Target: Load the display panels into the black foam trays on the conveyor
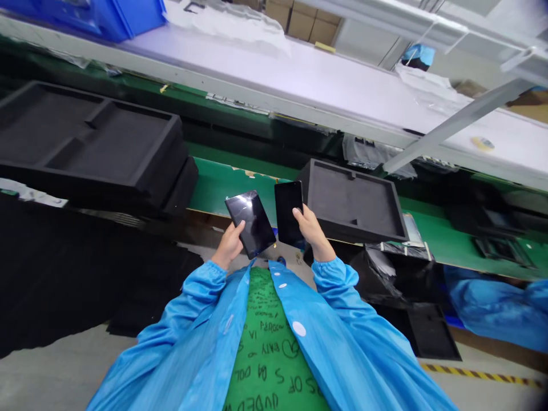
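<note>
Tablets (252, 224) between black foam trays (363, 231)

We're on a factory floor, folks, right at an electronics assembly line! A long green conveyor belt (222, 185) cuts across the middle, a white shelf (274, 68) runs above it, and there's a blue plastic crate (107, 14) at upper left. Black foam trays (351, 200) line the belt, black tablets (252, 222) are on show, the worker wears a blue smock (334, 325), and yellow-and-black hazard tape (479, 374) marks the floor at lower right!
</note>
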A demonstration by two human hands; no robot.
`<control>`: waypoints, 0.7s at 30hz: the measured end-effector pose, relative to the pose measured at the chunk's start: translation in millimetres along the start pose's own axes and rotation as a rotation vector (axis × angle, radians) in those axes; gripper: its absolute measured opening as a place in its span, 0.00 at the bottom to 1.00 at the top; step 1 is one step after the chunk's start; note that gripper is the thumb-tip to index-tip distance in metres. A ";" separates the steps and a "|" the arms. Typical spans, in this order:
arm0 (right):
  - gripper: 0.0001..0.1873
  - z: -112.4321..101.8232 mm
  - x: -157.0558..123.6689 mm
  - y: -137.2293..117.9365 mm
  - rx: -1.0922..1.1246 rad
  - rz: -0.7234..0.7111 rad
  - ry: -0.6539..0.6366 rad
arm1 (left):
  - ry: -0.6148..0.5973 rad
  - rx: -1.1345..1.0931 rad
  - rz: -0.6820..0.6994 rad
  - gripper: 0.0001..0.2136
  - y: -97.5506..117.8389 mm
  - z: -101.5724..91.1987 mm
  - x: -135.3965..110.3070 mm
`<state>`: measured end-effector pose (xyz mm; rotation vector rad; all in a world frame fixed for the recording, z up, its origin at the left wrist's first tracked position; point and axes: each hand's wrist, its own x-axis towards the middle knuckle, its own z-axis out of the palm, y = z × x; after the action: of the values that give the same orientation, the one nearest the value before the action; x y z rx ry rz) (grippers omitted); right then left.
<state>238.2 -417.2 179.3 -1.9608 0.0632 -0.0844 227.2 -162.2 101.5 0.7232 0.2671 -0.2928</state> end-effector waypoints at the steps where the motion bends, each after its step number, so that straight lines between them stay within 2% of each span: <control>1: 0.28 2.6 -1.1 -1.1 -0.066 -0.040 -0.014 | 0.005 -0.017 0.021 0.19 -6.0 8.7 -2.3; 7: 0.34 43.7 -18.0 -11.2 -0.286 -0.324 -0.033 | 0.010 -0.053 0.109 0.22 -40.6 72.9 -12.8; 10: 0.37 55.3 -22.7 -18.2 -0.331 -0.366 -0.047 | -0.056 -0.066 0.135 0.22 -54.5 105.6 -17.7; 12: 0.39 50.5 -21.8 -19.7 -0.324 -0.350 -0.050 | -0.087 -0.084 0.130 0.22 -63.6 121.4 -18.3; 15: 0.41 24.8 -19.8 -15.8 -0.246 -0.316 -0.102 | -0.010 -0.091 0.083 0.24 -80.0 136.0 -14.2; 18: 0.35 -22.1 -23.3 -7.1 -0.197 -0.345 -0.215 | 0.098 -0.046 0.006 0.20 -97.2 148.8 -8.7; 19: 0.33 -41.7 -25.7 -3.3 -0.209 -0.369 -0.212 | 0.107 -0.024 -0.014 0.18 -102.0 154.8 -7.7; 21: 0.31 -83.2 -31.5 6.3 -0.264 -0.384 -0.104 | 0.088 0.017 -0.051 0.18 -109.6 170.3 -7.3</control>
<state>199.4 -493.5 204.2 -2.2153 -0.3896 -0.2357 205.3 -355.0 160.0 0.7480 0.3677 -0.3126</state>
